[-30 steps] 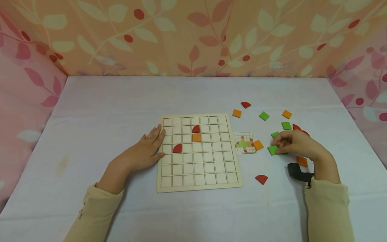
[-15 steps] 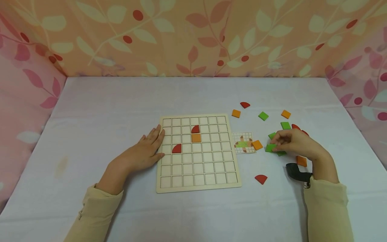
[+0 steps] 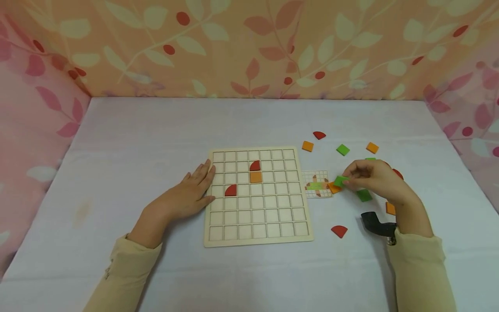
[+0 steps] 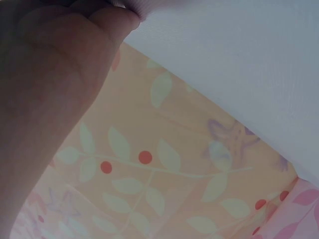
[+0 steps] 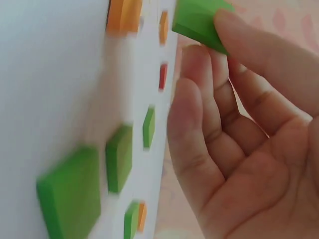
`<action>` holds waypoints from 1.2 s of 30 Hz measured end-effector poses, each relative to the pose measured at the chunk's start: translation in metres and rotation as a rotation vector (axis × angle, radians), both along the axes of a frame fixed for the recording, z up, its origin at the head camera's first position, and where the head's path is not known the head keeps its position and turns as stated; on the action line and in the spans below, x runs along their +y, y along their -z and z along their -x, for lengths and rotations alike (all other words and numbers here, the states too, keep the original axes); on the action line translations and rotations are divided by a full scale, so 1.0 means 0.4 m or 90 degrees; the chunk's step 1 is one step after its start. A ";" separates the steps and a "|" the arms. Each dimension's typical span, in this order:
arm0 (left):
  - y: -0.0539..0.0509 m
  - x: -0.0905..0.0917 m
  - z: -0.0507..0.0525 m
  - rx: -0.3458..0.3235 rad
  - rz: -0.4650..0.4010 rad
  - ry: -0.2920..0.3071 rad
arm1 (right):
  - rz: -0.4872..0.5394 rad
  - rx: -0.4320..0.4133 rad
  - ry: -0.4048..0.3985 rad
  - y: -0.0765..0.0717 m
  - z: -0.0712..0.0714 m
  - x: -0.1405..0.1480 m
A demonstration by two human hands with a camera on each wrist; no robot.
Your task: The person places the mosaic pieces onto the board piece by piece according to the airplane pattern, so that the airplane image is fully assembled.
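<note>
In the head view my right hand (image 3: pixel 374 178) pinches a green square tile (image 3: pixel 340 181) between thumb and fingers, raised over the loose tiles. The right wrist view shows the same green tile (image 5: pixel 198 22) at the thumb tip. My left hand (image 3: pixel 181 198) lies with straight fingers along the left edge of a wooden grid board (image 3: pixel 251 218). Set in the board's cells are an orange square tile (image 3: pixel 256 177) and two red quarter-circle tiles, one (image 3: pixel 255 166) just above the orange and the other (image 3: pixel 231 190) lower left. The left wrist view holds only part of that hand (image 4: pixel 65 55).
A small pattern card (image 3: pixel 313 175) sits against the board's right edge. An orange tile (image 3: pixel 333 187) overlaps its right side. Several loose tiles lie right of the board, among them a green square (image 3: pixel 364 195) and a red quarter circle (image 3: pixel 339 231). A patterned curtain (image 3: pixel 249 47) stands behind.
My right hand has lifted a green tile from the loose pile and carried it leftward, towards the card. Another green tile it partly covered now shows. The left hand stays on the board's edge.
</note>
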State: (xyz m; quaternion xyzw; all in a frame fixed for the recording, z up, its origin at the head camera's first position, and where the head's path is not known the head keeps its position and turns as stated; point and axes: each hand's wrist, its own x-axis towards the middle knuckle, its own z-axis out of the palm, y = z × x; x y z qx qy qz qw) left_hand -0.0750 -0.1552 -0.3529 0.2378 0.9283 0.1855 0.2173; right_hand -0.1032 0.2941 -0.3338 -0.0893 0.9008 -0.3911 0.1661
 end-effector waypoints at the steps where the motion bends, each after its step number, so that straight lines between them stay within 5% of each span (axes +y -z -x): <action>1: 0.000 0.002 0.001 0.000 0.000 0.001 | 0.003 0.002 0.005 -0.001 0.000 -0.006; 36: -0.001 0.005 0.000 0.002 -0.008 -0.002 | 0.087 -0.010 -0.063 -0.036 0.047 -0.248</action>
